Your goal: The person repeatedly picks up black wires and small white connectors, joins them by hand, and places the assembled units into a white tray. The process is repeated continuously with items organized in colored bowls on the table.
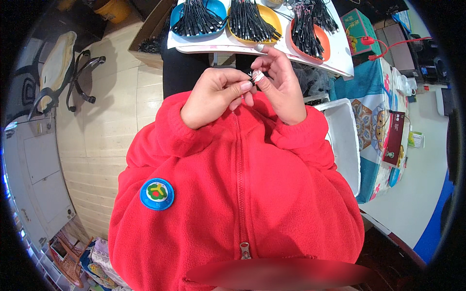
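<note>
My left hand [216, 94] and my right hand [282, 92] meet in front of my chest, just short of the white table [218, 49]. Between thumb and index finger, the left one pinches a small black cable end [252, 79] with thin light strands at its tip. The right thumb, wrapped in white tape, presses close against the same piece, its other fingers curled loosely. Fingers cover most of the piece. Beyond the hands, black cables [252, 23] lie bunched in a blue tray [206, 35], a yellow tray [271, 17] and an orange-red tray [324, 41].
A cardboard box [151, 34] stands left of the table. On the right are a white foam box [347, 145], a cloth-covered table [364, 97] and a green box [358, 29] with a red cord [403, 44]. An office chair [58, 72] is at left.
</note>
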`<move>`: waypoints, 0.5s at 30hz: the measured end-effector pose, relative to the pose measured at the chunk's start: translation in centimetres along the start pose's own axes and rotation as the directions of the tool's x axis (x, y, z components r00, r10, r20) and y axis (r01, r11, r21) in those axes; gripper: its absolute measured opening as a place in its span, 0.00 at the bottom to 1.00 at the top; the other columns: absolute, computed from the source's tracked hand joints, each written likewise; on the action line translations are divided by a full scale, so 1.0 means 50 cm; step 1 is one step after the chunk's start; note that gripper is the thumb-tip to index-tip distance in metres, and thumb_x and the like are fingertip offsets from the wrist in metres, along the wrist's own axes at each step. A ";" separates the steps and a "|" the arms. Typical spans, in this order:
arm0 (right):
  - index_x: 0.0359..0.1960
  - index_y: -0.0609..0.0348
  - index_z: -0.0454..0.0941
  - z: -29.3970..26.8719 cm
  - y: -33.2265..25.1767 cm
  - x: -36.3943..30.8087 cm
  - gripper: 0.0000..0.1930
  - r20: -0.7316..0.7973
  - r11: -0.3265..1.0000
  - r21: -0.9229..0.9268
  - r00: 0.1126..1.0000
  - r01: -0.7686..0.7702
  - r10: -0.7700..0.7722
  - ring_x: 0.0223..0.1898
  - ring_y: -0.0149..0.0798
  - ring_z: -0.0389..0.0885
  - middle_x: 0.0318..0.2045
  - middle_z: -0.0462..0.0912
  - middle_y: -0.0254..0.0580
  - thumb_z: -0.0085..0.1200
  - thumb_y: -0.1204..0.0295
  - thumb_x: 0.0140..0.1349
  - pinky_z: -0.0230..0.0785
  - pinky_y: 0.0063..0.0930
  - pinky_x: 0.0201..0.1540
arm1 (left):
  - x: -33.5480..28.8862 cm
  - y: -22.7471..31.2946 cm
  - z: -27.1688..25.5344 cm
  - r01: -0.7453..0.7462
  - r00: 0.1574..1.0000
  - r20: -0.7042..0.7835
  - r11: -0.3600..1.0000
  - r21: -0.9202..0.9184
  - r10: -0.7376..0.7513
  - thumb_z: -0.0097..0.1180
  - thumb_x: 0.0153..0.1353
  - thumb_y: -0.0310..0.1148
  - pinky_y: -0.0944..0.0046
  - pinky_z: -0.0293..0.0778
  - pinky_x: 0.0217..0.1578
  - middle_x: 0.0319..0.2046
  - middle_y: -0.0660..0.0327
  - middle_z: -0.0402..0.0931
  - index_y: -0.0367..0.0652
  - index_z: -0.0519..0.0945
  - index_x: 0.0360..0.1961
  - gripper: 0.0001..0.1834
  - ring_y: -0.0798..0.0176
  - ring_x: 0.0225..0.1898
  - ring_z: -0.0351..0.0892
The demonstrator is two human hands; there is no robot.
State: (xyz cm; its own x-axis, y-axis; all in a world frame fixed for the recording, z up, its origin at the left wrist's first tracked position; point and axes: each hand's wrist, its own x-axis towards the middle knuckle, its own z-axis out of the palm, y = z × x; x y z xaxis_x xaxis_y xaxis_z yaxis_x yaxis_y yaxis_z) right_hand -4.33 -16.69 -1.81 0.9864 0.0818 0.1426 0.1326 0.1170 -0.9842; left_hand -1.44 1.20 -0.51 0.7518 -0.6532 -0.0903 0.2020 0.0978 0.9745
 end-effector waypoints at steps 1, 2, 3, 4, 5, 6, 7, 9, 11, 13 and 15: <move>0.59 0.59 0.60 -0.002 -0.001 0.002 0.25 0.019 0.998 0.059 1.000 -0.021 0.020 0.44 0.28 0.70 0.42 0.72 0.37 0.55 0.76 0.61 0.67 0.25 0.47 | 0.000 0.001 -0.002 0.028 1.000 0.002 1.000 -0.007 -0.028 0.49 0.66 0.28 0.79 0.64 0.25 0.24 0.64 0.78 0.31 0.78 0.38 0.10 0.79 0.24 0.66; 0.59 0.60 0.60 -0.006 -0.003 0.006 0.25 0.044 0.997 0.071 0.999 -0.034 0.031 0.45 0.29 0.70 0.42 0.72 0.38 0.55 0.77 0.61 0.68 0.25 0.47 | 0.000 0.001 -0.004 0.047 0.999 0.011 0.999 -0.019 -0.047 0.49 0.66 0.28 0.79 0.64 0.25 0.24 0.64 0.77 0.32 0.78 0.38 0.10 0.79 0.24 0.66; 0.59 0.60 0.60 -0.010 -0.005 0.008 0.25 0.068 0.995 0.084 0.997 -0.048 0.043 0.45 0.29 0.70 0.42 0.71 0.38 0.55 0.77 0.61 0.69 0.24 0.46 | 0.000 0.001 -0.006 0.040 0.999 0.029 0.998 -0.043 -0.038 0.49 0.66 0.29 0.79 0.64 0.25 0.24 0.64 0.77 0.32 0.78 0.37 0.10 0.79 0.24 0.66; 0.59 0.61 0.60 -0.013 -0.007 0.009 0.25 0.073 0.992 0.098 0.995 -0.077 0.070 0.46 0.29 0.70 0.42 0.71 0.38 0.55 0.77 0.61 0.70 0.24 0.46 | 0.002 -0.001 -0.006 0.066 0.997 0.035 0.995 -0.072 -0.063 0.49 0.67 0.29 0.79 0.64 0.25 0.24 0.65 0.76 0.32 0.78 0.37 0.10 0.79 0.24 0.66; 0.58 0.62 0.60 -0.015 -0.008 0.008 0.25 0.081 0.991 0.115 0.995 -0.065 0.056 0.45 0.29 0.70 0.42 0.71 0.38 0.55 0.77 0.61 0.70 0.24 0.46 | 0.005 -0.004 -0.006 0.064 0.997 0.049 0.991 -0.114 -0.058 0.49 0.67 0.29 0.79 0.64 0.25 0.23 0.65 0.76 0.33 0.78 0.37 0.10 0.79 0.24 0.67; 0.58 0.62 0.60 -0.017 -0.009 0.008 0.25 0.073 0.989 0.132 0.996 -0.066 0.057 0.45 0.29 0.70 0.42 0.71 0.39 0.55 0.77 0.61 0.71 0.23 0.46 | 0.007 -0.005 -0.007 0.079 0.996 0.059 0.986 -0.147 -0.071 0.49 0.67 0.29 0.79 0.64 0.25 0.23 0.66 0.75 0.33 0.78 0.37 0.10 0.79 0.24 0.67; 0.58 0.63 0.60 -0.017 -0.009 0.007 0.24 0.080 0.986 0.157 0.996 -0.057 0.045 0.45 0.30 0.70 0.42 0.71 0.39 0.55 0.78 0.61 0.71 0.23 0.45 | 0.008 -0.006 -0.007 0.060 0.997 0.063 0.985 -0.163 -0.051 0.49 0.67 0.29 0.79 0.64 0.26 0.23 0.66 0.75 0.33 0.78 0.38 0.09 0.79 0.24 0.67; 0.58 0.63 0.59 -0.014 -0.005 0.004 0.24 0.056 0.988 0.144 0.997 -0.063 0.055 0.44 0.30 0.71 0.42 0.71 0.39 0.55 0.78 0.61 0.72 0.24 0.45 | 0.008 -0.007 -0.009 0.079 0.996 0.047 0.983 -0.163 -0.072 0.50 0.67 0.29 0.78 0.65 0.26 0.24 0.66 0.74 0.33 0.78 0.39 0.09 0.78 0.25 0.69; 0.57 0.63 0.60 -0.010 0.000 0.004 0.23 0.048 0.990 0.137 0.998 -0.042 0.036 0.44 0.30 0.71 0.41 0.71 0.39 0.54 0.78 0.62 0.72 0.24 0.45 | 0.005 -0.006 -0.007 0.034 0.999 0.032 0.992 -0.122 -0.030 0.50 0.66 0.28 0.77 0.66 0.27 0.23 0.66 0.74 0.32 0.78 0.38 0.09 0.78 0.25 0.69; 0.56 0.63 0.62 -0.007 0.002 0.005 0.21 0.036 0.992 0.126 0.999 -0.002 -0.003 0.43 0.29 0.71 0.41 0.71 0.38 0.53 0.77 0.63 0.71 0.22 0.44 | 0.004 -0.004 -0.003 0.004 1.000 -0.003 0.998 -0.070 -0.005 0.50 0.66 0.28 0.76 0.67 0.28 0.23 0.65 0.74 0.32 0.78 0.38 0.09 0.77 0.26 0.70; 0.52 0.63 0.65 -0.011 -0.002 0.009 0.16 -0.007 0.997 0.068 1.000 -0.029 0.029 0.39 0.28 0.72 0.37 0.73 0.36 0.52 0.74 0.64 0.69 0.19 0.40 | 0.004 -0.002 0.001 -0.032 0.999 -0.038 0.999 -0.024 0.031 0.51 0.66 0.27 0.75 0.68 0.28 0.23 0.65 0.74 0.31 0.78 0.38 0.09 0.76 0.26 0.70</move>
State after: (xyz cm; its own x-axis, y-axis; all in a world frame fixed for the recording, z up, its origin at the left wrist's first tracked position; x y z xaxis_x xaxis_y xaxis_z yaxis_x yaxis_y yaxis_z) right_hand -3.84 -17.19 -1.72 0.9905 0.0781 0.1129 0.0972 0.1821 -0.9785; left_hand -1.32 1.03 -0.59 0.7812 -0.6206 -0.0674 0.1924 0.1367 0.9717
